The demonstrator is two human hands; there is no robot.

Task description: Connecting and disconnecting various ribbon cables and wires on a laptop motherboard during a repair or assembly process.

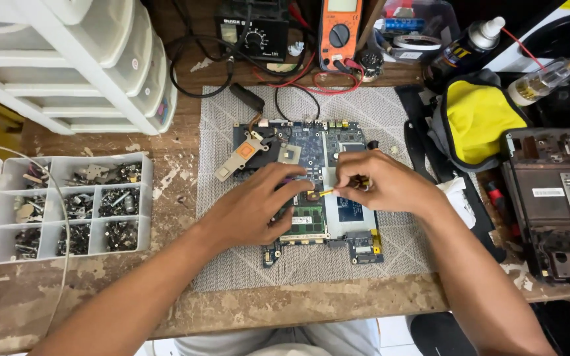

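Working mid-frame on the blue circuit board (pixel 311 158): left hand (pixel 258 204) curling flat, bracing it, gripping nothing. Right hand (pixel 380 181) pinching a thin yellow tool (pixel 325 192) closed at centre. Probably needing steady, fine tip placement next.

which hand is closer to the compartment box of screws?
Left. The left hand rests on the circuit board, a short way right of the screw box. The right hand works farther right, its fingers pinching a small yellow tool.
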